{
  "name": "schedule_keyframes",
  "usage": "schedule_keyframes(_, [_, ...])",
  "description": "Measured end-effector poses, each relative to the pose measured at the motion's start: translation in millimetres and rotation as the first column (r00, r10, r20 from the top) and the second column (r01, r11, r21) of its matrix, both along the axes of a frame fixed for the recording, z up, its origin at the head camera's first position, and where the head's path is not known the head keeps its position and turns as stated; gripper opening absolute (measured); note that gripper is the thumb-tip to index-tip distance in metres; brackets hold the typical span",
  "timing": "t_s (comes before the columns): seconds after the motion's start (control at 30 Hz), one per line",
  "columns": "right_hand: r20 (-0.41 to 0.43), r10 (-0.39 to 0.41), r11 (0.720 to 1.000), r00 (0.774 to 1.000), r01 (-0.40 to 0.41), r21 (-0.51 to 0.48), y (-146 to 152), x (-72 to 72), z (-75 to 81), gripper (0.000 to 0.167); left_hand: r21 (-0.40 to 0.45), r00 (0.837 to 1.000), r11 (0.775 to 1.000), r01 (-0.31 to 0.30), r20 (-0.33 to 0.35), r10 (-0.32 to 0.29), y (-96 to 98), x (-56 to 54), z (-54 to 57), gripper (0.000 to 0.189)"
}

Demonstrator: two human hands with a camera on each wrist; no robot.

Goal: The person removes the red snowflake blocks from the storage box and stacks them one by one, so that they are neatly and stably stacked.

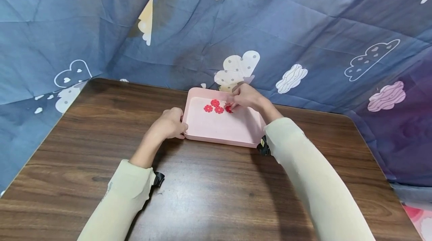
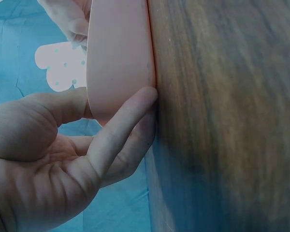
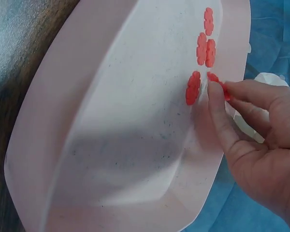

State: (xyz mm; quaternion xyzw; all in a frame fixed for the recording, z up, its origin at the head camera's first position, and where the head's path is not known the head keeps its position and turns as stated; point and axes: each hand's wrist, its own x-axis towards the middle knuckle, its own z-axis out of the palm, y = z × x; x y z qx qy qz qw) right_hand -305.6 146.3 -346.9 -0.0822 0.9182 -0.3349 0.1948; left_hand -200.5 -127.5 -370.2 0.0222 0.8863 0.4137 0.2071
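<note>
A shallow pink tray [image 1: 222, 130] stands on the table, its side wall [image 2: 120, 53] large in the left wrist view. My left hand [image 1: 171, 123] grips its left end, thumb over the rim and fingers against the outside and lower edge. Several red flower-shaped discs [image 1: 208, 108] lie flat inside, toward the tray's back left. Over them, my right hand [image 1: 245, 96] pinches another red flower-shaped disc [image 3: 225, 91] between thumb and fingers. One loose disc [image 3: 193, 88] lies right beside that pinch in the right wrist view.
The brown wood-grain table [image 1: 216, 188] extends around the tray. Close behind the tray hangs a blue curtain [image 1: 189, 27] with cloud prints, and it runs along the right side too. Dark wrist bands [image 1: 158, 179] sit on both forearms.
</note>
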Motion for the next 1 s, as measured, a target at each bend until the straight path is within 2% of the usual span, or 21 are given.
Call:
schedule_keyframes(0.1, [-0.043, 0.009, 0.999, 0.999, -0.008, 0.031, 1, 0.2, 0.2, 0.018, -0.003, 1.0, 1.0, -0.001, 0.002, 0.001, 0.3, -0.3, -0.9, 0.012])
schedule_keyframes(0.27, [-0.105, -0.009, 0.995, 0.994, 0.019, 0.094, 3, 1.2, 1.9, 0.017, -0.003, 1.0, 1.0, -0.003, 0.005, 0.003, 1.1, -0.1, -0.5, 0.011])
schedule_keyframes(0.47, [-0.172, 0.007, 0.99, 0.985, 0.017, 0.138, 11, 2.0, 7.0, 0.02, -0.007, 1.0, 1.0, -0.002, 0.002, 0.002, 1.7, 0.9, 1.2, 0.012])
schedule_keyframes(0.73, [-0.161, -0.006, 0.991, 0.987, 0.028, 0.132, 25, 6.8, 18.5, 0.016, -0.009, 1.0, 1.0, 0.003, 0.002, -0.003, 1.7, 1.4, 0.7, 0.011])
schedule_keyframes(1.0, [-0.116, -0.06, 0.993, 0.991, 0.071, 0.09, 47, 11.3, 30.4, 0.013, -0.001, 1.0, 1.0, 0.0, 0.008, 0.0, 1.6, 1.1, 1.0, 0.011])
